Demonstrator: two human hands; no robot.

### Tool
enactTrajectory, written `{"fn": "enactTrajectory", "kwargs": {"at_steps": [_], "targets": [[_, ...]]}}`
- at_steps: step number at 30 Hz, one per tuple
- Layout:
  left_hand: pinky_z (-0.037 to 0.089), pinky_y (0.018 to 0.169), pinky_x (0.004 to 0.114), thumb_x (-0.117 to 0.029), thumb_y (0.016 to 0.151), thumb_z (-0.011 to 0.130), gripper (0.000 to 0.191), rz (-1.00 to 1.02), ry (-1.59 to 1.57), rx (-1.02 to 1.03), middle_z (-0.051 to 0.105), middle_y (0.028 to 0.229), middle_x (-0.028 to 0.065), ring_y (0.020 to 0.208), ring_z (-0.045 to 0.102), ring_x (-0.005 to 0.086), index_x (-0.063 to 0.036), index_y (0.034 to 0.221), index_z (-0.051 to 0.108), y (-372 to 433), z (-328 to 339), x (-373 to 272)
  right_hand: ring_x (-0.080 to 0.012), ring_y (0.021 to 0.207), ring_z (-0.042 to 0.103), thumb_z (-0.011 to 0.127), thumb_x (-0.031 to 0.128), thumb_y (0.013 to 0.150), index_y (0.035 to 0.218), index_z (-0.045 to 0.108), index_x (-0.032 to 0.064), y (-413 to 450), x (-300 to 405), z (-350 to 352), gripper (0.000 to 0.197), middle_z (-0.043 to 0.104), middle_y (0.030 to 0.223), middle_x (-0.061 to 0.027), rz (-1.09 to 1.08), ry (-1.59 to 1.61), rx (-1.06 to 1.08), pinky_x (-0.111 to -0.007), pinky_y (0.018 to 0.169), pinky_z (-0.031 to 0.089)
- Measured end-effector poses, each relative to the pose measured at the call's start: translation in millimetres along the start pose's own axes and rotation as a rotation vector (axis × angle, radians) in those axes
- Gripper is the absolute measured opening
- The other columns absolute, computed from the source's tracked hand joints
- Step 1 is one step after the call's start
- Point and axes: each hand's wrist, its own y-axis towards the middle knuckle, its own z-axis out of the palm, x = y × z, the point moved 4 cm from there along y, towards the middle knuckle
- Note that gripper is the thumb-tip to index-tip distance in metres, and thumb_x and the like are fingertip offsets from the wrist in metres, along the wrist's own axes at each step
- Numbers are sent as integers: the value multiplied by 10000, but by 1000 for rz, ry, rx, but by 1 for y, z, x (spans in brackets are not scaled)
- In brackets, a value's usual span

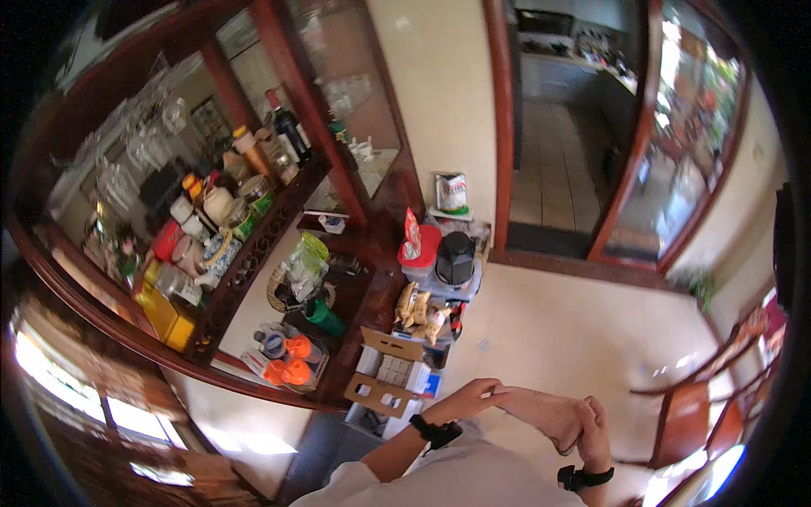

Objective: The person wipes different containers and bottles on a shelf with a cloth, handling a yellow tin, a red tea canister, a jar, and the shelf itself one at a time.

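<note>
A light pink cloth (542, 412) is stretched between my two hands, above the tiled floor and in front of my white shirt. My left hand (472, 398) pinches one end of it between thumb and fingers. At the other end, my right hand (593, 426) has its fingers curled around the cloth, whose lower dark edge droops beside them. Both wrists wear black bands. Just left of my left forearm stands an open cardboard box (394, 371) with small pale blocks or packs inside.
A dark wooden cabinet (370, 253) with bottles, jars and hanging glasses fills the left. Beside it are snack packets (421, 310), a black cap-like object (455, 258) and a red-lidded container (420, 247). Wooden chairs (681, 421) stand at right; a doorway (551, 165) opens ahead.
</note>
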Motion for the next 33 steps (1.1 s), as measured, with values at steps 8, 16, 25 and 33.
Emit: {"fn": "enactTrajectory", "kwargs": {"at_steps": [8, 16, 25, 33], "targets": [[421, 735, 232, -281, 1047, 523, 286, 146, -448, -484, 545, 899, -20, 836, 457, 58, 1, 1066, 569, 30, -116, -30, -260, 1108, 601, 568, 349, 986, 1168, 590, 53, 144, 45, 109, 348, 645, 1166, -132, 325, 403, 442, -421, 957, 466], [437, 680, 270, -289, 1027, 554, 299, 54, -90, -931, 533, 839, 25, 764, 464, 89, 5, 1076, 582, 25, -206, -53, -285, 1238, 535, 514, 391, 990, 1337, 485, 40, 247, -24, 219, 494, 549, 1341, -163, 620, 89, 843, -444, 1040, 443], [441, 638, 328, -286, 990, 600, 302, -295, 135, -1149, 571, 818, 94, 728, 507, 160, 9, 1048, 577, 56, -289, -44, -319, 1325, 486, 480, 490, 963, 1448, 407, 27, 411, -13, 300, 675, 496, 1436, -177, 959, 239, 1075, -467, 1129, 382], [527, 834, 383, -117, 904, 658, 153, -392, 679, -1520, 684, 1001, 150, 953, 668, 311, -11, 1013, 651, 21, -385, -132, -330, 1262, 526, 542, 459, 888, 1402, 432, 43, 489, 13, 387, 670, 524, 1363, -167, 951, 77, 1410, -493, 1059, 403]]}}
